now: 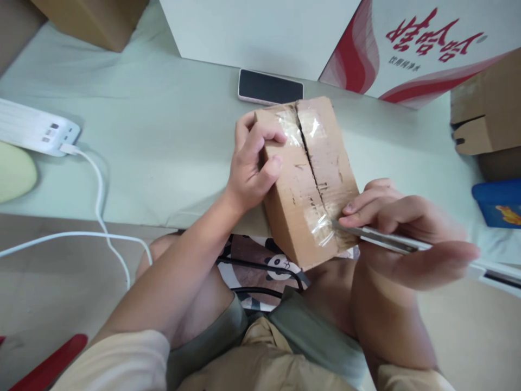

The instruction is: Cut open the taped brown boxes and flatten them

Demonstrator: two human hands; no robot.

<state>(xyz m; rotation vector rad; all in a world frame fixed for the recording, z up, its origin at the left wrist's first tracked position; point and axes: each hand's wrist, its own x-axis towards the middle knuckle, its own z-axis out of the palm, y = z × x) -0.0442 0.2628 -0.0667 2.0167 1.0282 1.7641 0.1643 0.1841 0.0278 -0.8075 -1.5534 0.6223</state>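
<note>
A brown cardboard box [293, 179] rests at the table's front edge, tilted, its near end jutting out above my lap. A dark slit runs along the seam of its top face, with shiny clear tape at both ends. My left hand [256, 160] grips the box's left side, fingers and thumb curled over the top. In my right hand [407, 228] is a slim utility knife [386, 239], its blade tip at the tape near the close end of the seam. The far end of the knife is partly hidden by my thumb.
Behind the box lies a phone [271, 87], near a large white carton [264, 32]. A red-and-white printed carton [423, 49] and a brown carton [488, 103] stand right, above a blue packet [499, 203]. A white power bank [36, 127] with a cable [100, 187] lies left.
</note>
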